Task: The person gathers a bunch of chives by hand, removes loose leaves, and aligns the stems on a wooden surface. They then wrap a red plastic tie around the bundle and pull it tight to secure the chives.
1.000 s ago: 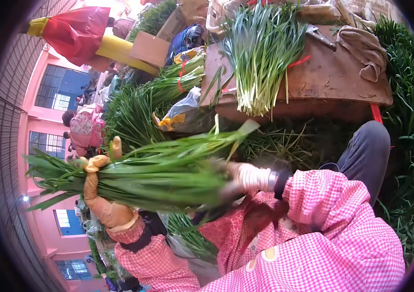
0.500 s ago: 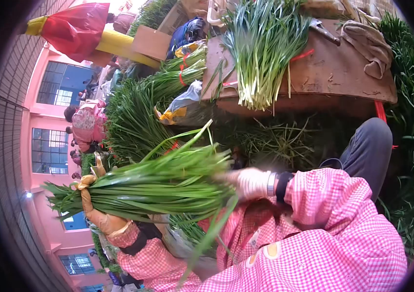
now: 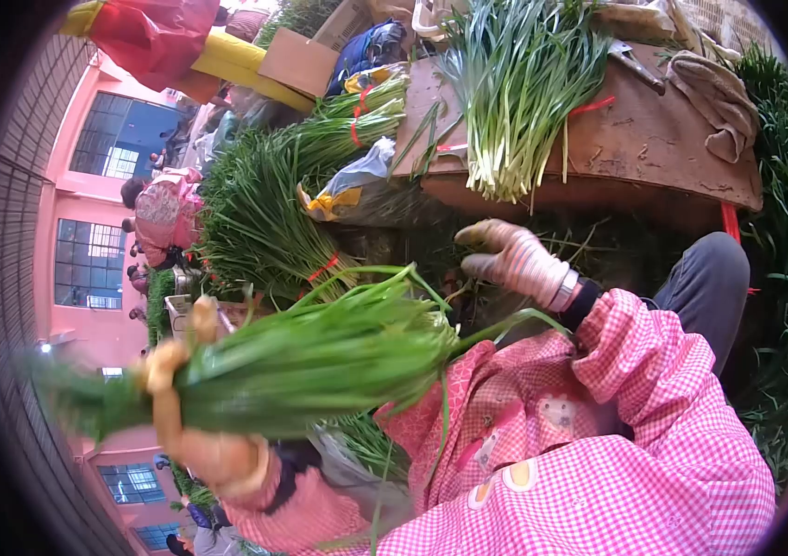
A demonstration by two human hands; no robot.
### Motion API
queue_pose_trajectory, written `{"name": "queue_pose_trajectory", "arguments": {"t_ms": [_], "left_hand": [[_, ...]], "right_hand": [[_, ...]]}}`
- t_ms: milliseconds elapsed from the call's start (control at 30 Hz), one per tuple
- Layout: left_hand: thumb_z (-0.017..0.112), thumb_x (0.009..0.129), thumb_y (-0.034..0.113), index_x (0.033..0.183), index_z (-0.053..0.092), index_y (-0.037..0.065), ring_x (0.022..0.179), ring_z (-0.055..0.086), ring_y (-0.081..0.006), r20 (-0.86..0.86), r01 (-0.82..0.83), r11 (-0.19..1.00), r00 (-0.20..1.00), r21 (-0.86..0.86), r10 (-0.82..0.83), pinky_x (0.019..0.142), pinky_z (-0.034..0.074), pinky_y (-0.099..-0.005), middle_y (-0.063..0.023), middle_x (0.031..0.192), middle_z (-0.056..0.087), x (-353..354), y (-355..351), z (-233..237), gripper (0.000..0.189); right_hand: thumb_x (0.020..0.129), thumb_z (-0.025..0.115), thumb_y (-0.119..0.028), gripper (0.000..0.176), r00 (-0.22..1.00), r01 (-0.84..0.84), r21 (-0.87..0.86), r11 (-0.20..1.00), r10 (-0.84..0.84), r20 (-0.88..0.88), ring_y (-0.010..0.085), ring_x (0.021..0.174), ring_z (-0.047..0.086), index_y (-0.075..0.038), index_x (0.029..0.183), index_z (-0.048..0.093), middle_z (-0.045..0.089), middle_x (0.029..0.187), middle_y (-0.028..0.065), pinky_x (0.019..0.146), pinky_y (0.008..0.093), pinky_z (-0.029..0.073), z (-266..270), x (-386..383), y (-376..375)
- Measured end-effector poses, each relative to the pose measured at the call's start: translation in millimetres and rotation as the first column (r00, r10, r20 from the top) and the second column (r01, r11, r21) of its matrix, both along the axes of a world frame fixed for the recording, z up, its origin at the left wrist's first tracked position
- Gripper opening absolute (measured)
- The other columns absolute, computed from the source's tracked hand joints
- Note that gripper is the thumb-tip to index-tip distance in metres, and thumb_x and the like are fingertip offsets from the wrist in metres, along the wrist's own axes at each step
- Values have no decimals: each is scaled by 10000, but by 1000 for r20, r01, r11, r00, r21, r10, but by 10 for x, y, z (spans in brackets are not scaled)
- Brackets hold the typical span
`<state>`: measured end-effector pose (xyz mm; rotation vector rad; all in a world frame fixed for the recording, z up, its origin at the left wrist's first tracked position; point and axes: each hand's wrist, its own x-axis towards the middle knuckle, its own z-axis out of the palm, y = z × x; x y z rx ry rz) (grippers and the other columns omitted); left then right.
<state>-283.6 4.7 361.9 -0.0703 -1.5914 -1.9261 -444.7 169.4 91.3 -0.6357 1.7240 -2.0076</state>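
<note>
Outdoor market kind of spot, with a big pink building (image 3: 88, 232) filling the left side and heaps of cut greens (image 3: 255, 213) all over the ground (the whole view is tipped sideways, so bear with me). Top right there's a worn brown table (image 3: 653, 148) with a loose pile of greens (image 3: 514, 93) on it, white ends hanging over the near edge, and a crumpled cloth (image 3: 718, 93) near its far right corner.

Front and centre is the bunch (image 3: 320, 361), a thick sheaf of long green leaves lying across the view in front of the person's pink checked sleeves. The left hand (image 3: 195, 426), in an orange glove and pretty blurred, is clamped around it near its left end. The right hand (image 3: 510, 259), in a pale knit glove, is up above the bunch's right end, fingers loosely spread, holding nothing and not touching the bunch. So the hands are well apart.

Smaller stuff: a grey trouser knee (image 3: 704, 287) just right of that hand, another person in pink (image 3: 162, 222) over by the building, a cardboard box (image 3: 296, 60) at the top, a plastic bag (image 3: 347, 185) beside the table, and a red tie (image 3: 324, 269) around one ground bundle.
</note>
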Motion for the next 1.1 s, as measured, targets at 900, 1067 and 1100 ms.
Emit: {"name": "queue_pose_trajectory", "arguments": {"t_ms": [900, 1067, 1100], "left_hand": [[582, 864, 104, 1067, 616, 70, 1064, 554, -188, 230, -366, 748, 931, 554, 285, 976, 422, -421, -72, 1144, 608, 1417, -1527, -663, 209], [573, 880, 242, 1125, 601, 58, 1030, 565, -226, 417, -484, 741, 859, 466, 298, 947, 423, -420, -79, 1127, 614, 2118, -1968, -1380, 308], [565, 886, 244, 1135, 598, 64, 1039, 562, -222, 449, -452, 810, 852, 373, 268, 950, 418, -419, -72, 1132, 613, 2257, -2027, -1552, 308]], "right_hand": [[740, 707, -206, 324, 854, -282, -238, 929, 130, -503, 289, 996, 552, -84, 1026, 617, 597, 997, 98, 878, 400, 419, 439, 757, -364], [820, 656, -169, 171, 938, -109, -368, 924, 218, 269, 150, 796, 591, -38, 926, 632, 615, 810, 53, 737, 287, 469, 489, 665, -229], [828, 649, -178, 172, 818, 38, -387, 921, 194, 541, 137, 762, 590, -39, 926, 625, 617, 795, 48, 710, 266, 471, 563, 474, -121]]}}
